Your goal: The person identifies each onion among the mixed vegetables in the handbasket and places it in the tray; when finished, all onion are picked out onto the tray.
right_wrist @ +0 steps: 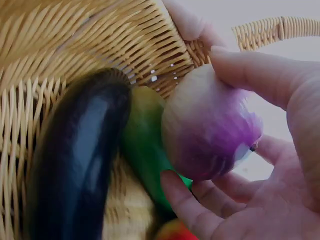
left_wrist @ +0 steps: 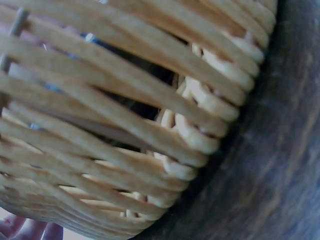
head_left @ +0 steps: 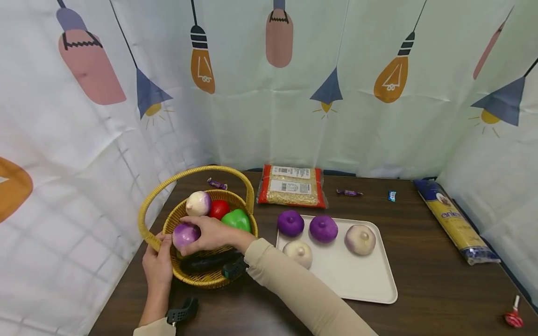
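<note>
In the right wrist view, my right hand (right_wrist: 250,190) holds a purple-and-white turnip (right_wrist: 210,125) between thumb and curled fingers, over the inside of a wicker basket (head_left: 212,280). At the basket's left side, my left hand (head_left: 159,266) grips the rim near the foot of the handle (head_left: 145,210). A dark eggplant (right_wrist: 80,155) lies in the basket beside a green vegetable (right_wrist: 145,145). Another turnip (head_left: 198,203), a red tomato (head_left: 218,209) and a green bell pepper (head_left: 237,219) sit toward the back of the basket. The left wrist view shows mostly woven basket wall (left_wrist: 125,100).
Right of the basket, a white tray (head_left: 361,280) bears several round purple and whitish vegetables. Behind stands a red-edged bag of grain (head_left: 291,186). A pasta packet (head_left: 456,221) lies at the right edge, a lollipop (head_left: 513,317) nearer, and small wrapped candies (head_left: 349,192) at the back.
</note>
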{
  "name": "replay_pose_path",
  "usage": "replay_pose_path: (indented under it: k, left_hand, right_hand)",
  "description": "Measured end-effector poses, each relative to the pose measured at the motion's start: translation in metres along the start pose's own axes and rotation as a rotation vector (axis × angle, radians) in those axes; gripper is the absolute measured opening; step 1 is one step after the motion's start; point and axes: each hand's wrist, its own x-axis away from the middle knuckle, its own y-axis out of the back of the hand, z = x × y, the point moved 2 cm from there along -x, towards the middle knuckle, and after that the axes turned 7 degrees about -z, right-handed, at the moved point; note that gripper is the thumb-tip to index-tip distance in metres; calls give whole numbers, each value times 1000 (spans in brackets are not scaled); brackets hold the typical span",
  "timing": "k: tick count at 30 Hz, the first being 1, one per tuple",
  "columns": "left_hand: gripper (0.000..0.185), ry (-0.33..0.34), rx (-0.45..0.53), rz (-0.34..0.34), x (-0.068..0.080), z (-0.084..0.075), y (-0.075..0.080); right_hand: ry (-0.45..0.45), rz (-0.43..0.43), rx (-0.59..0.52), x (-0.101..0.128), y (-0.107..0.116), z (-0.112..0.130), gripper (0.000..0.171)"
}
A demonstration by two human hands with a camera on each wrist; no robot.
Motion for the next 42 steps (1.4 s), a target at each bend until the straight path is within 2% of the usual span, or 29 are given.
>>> replay_pose_path:
  k: [4,7,11,13,19,23,29,35,42]
  left_hand:
    - [38,7,6,5,0,1,0]
    - [38,8,25,4,0,1,-1]
    - [39,9,50,7,-1,0,-1]
    - [39,9,55,11,-2,-1,-1]
    - [38,22,62,15,-5,1,-1]
    - [37,35,70,15,-6,3,-2]
    - [35,37,69,14,-6,4,-5]
    - [37,43,59,33,-4,2,-4]
    - [37,42,68,23,-4,4,-5]
  right_hand:
    - [25,-30,109,12,8,8,84]
    - [41,-87,107,30,20,13,83]
    - [70,-207,15,63,35,12,82]
    - [53,-283,-62,82,42,6,80]
    - [-40,-494,-300,132,52,-26,78]
    - [-55,-586,-402,162,60,-45,79]
    - [-43,-671,-385,202,76,-75,73]
    - [-102,-727,-421,240,85,-107,68]
    - [-238,-743,-258,280,80,-136,68]
